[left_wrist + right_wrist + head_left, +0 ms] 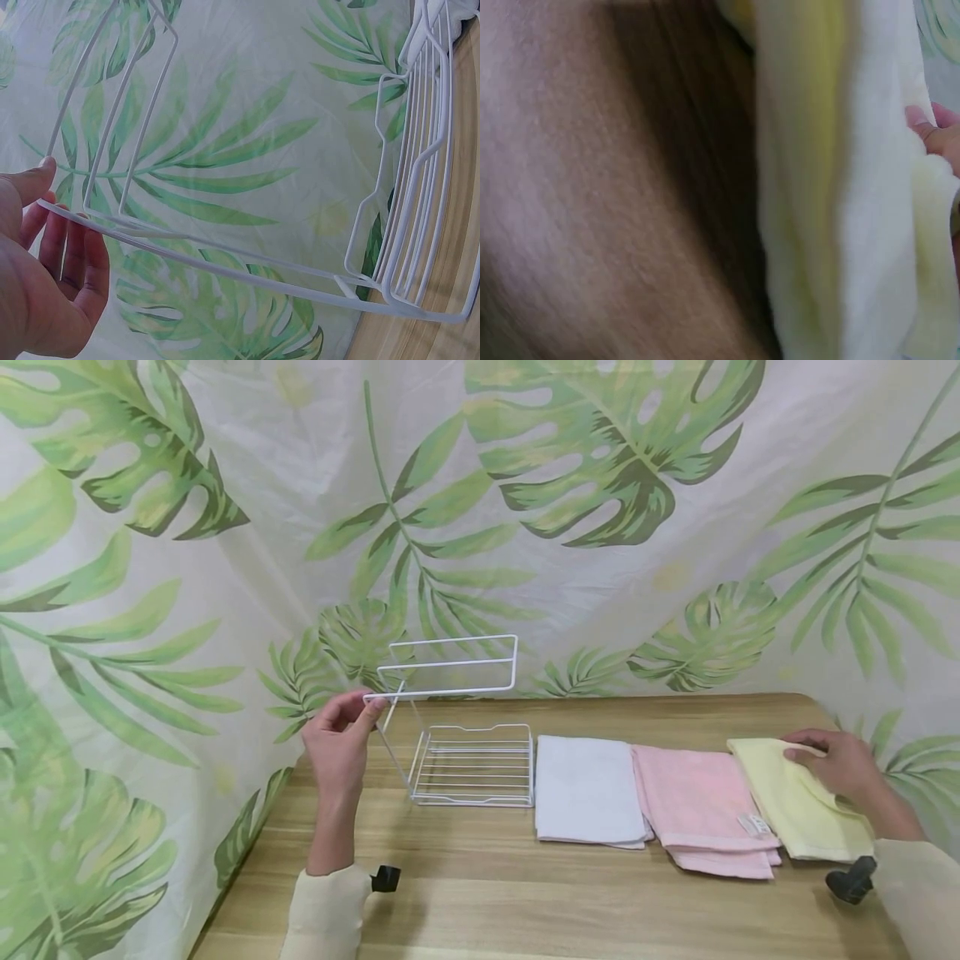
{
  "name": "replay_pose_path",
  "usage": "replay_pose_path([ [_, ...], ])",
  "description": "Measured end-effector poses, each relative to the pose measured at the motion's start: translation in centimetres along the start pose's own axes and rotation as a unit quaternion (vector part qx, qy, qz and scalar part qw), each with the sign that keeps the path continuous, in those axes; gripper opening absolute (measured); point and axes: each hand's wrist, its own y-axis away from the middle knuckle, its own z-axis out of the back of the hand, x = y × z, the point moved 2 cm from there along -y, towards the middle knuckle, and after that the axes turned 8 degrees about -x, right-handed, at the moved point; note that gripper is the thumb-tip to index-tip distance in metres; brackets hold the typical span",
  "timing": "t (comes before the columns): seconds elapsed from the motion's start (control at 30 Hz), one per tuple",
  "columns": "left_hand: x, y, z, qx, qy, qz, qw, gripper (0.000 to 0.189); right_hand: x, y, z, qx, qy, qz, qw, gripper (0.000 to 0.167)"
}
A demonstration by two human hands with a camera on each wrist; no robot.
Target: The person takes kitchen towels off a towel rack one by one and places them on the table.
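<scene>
A white wire rack (474,803) stands on the wooden table, its slatted base low and its upper frame raised above it. My left hand (339,739) pinches the front left corner of that upper frame between thumb and fingers, also plain in the left wrist view. On the far right, my right hand (840,764) grips the edge of a folded yellow towel (798,806). Up close in the right wrist view, the towel (877,187) hangs in folds, with the thumb on its edge. A folded white towel (588,789) and a folded pink towel (701,802) lie between rack and yellow towel.
The wooden table (525,902) meets a leaf-patterned cloth (585,593) at its back and left sides. The white towel lies right beside the rack's base, and the three towels form a row. A black wrist mount (852,880) sits by the right sleeve.
</scene>
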Motion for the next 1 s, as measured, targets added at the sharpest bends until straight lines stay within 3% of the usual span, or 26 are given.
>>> replay_pose_path([
  [0.3,0.0,0.0,0.3,-0.002,0.001,-0.003,1.0000,0.025,1.0,-0.5,1.2,0.014,0.005,0.023,0.9996,0.027],
  [0.5,-0.2,0.0,0.2,0.001,-0.003,-0.004,1.0000,0.024,2.3,-0.6,2.8,-0.015,0.028,0.063,0.9975,0.029],
  [0.8,-0.3,0.0,0.5,0.017,-0.026,0.002,0.9995,0.028,4.9,1.4,4.8,-0.038,0.053,0.084,0.9943,0.035],
  [1.0,-0.5,0.0,1.7,0.028,-0.090,0.011,0.9955,0.032,6.4,3.2,5.9,-0.037,0.040,0.089,0.9945,0.039],
])
